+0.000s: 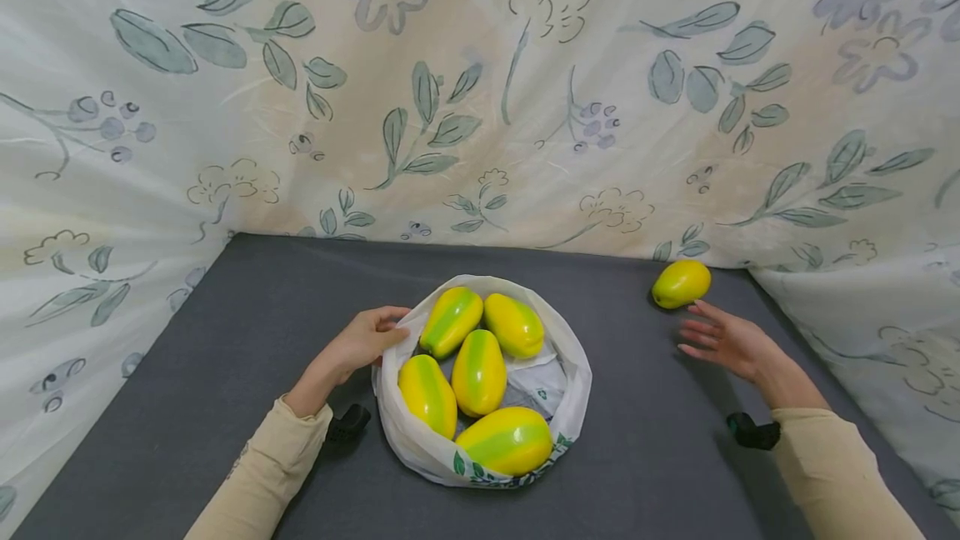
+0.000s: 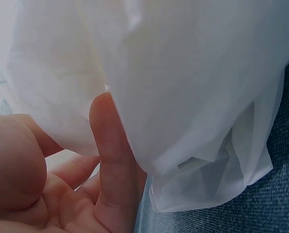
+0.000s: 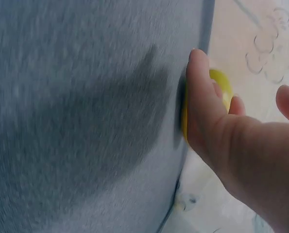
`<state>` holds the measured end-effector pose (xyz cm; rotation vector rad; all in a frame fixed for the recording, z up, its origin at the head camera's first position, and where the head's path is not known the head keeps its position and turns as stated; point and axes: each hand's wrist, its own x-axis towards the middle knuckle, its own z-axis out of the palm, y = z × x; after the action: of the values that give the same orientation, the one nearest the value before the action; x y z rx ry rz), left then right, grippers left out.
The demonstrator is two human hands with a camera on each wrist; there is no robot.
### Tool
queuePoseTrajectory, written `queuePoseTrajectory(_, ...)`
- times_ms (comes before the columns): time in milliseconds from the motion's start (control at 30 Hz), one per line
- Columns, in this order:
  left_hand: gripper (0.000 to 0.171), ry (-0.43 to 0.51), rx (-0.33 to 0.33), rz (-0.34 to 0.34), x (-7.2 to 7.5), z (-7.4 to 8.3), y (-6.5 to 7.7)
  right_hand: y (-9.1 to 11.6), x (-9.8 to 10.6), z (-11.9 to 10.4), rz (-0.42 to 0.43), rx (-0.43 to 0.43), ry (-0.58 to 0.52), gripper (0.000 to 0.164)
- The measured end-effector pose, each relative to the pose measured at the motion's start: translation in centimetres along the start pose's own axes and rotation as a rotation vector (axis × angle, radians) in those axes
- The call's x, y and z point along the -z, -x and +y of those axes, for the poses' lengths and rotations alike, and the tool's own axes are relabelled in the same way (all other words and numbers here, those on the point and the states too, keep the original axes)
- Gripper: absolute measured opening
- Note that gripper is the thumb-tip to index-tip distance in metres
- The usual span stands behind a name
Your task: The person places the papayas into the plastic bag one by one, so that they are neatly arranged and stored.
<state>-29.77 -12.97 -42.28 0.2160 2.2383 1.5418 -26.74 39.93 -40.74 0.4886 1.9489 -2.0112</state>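
A white plastic bag (image 1: 578, 394) stands with its mouth rolled wide on the dark tabletop, holding several glossy yellow papayas (image 1: 480, 373) with green stripes. My left hand (image 1: 367, 338) pinches the bag's left rim between thumb and fingers; the left wrist view shows the thin white plastic (image 2: 183, 82) close against the fingers. Off to the right, a single papaya (image 1: 682, 283) lies near the table's back edge. My right hand (image 1: 731, 344) is just in front of it with fingers extended and thumb apart. From the right wrist, the fingers partly hide this papaya (image 3: 221, 82).
A dark grey cloth (image 1: 300, 290) covers the table. Floral fabric (image 1: 480, 107) hangs behind it and along both sides, close to the lone papaya. Each wrist wears a black camera band (image 1: 753, 432).
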Motion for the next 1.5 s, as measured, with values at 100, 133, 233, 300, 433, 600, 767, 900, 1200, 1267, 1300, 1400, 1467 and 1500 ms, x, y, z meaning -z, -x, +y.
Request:
queuePoseTrajectory(100, 0.043, -0.002, -0.006, -0.003, -0.1, 0.0, -0.1, -0.3, 0.9, 0.0, 0.05, -0.023, -0.05, 0.086)
queuePoseTrajectory(133, 0.043, -0.001, -0.007, -0.003, -0.1, 0.0, -0.1, -0.4, 1.1, 0.0, 0.063, -0.027, -0.068, 0.088)
queuePoseTrajectory(233, 0.043, 0.001, -0.009, -0.005, -0.1, 0.1, -0.2, -0.7, 1.7, -0.2, 0.097, -0.04, -0.136, 0.093)
queuePoseTrajectory(300, 0.043, 0.004, -0.008, -0.005, -0.2, 0.1, -0.2, -1.0, 2.0, -0.3, 0.11, -0.05, -0.186, 0.093)
queuePoseTrajectory(433, 0.044, 0.006, -0.002, -0.005, -0.1, 0.0, -0.2, -1.4, 2.3, -0.7, 0.149, -0.066, -0.251, 0.089)
queuePoseTrajectory(600, 0.044, 0.01, -0.006, -0.01, 0.2, -0.3, -0.1, -2.2, 2.3, -0.6, 0.168, -0.061, -0.288, 0.087)
queuePoseTrajectory(767, 0.043, -0.005, -0.001, 0.0, 0.7, -0.5, 0.3, -3.2, 1.3, -0.3, 0.223, -0.071, -0.367, 0.084)
queuePoseTrajectory(900, 0.044, -0.01, -0.003, -0.004, 0.9, -0.5, 0.4, -3.7, 1.0, -0.3, 0.277, -0.083, -0.453, 0.081)
queuePoseTrajectory(1200, 0.045, -0.004, 0.003, -0.022, 0.6, -0.2, 0.0, -5.0, 1.6, -0.8, 0.406, -0.068, -0.478, 0.078)
queuePoseTrajectory(1267, 0.044, 0.004, 0.007, -0.018, 0.5, -0.3, -0.1, -5.6, 1.9, -0.9, 0.473, -0.073, -0.451, 0.081)
queuePoseTrajectory(1300, 0.044, 0.006, 0.006, -0.019, 0.4, -0.3, -0.1, -5.9, 2.0, -1.0, 0.509, -0.08, -0.437, 0.082)
queuePoseTrajectory(1400, 0.044, 0.008, 0.004, -0.019, 0.3, -0.3, -0.3, -6.4, 1.9, -1.3, 0.572, -0.097, -0.402, 0.093)
queuePoseTrajectory(1467, 0.044, 0.005, 0.007, -0.016, 0.2, -0.3, -0.3, -6.5, 1.8, -1.5, 0.575, -0.096, -0.386, 0.094)
queuePoseTrajectory(1500, 0.045, -0.002, 0.004, -0.016, 0.1, -0.3, -0.3, -6.4, 1.6, -1.6, 0.565, -0.091, -0.376, 0.094)
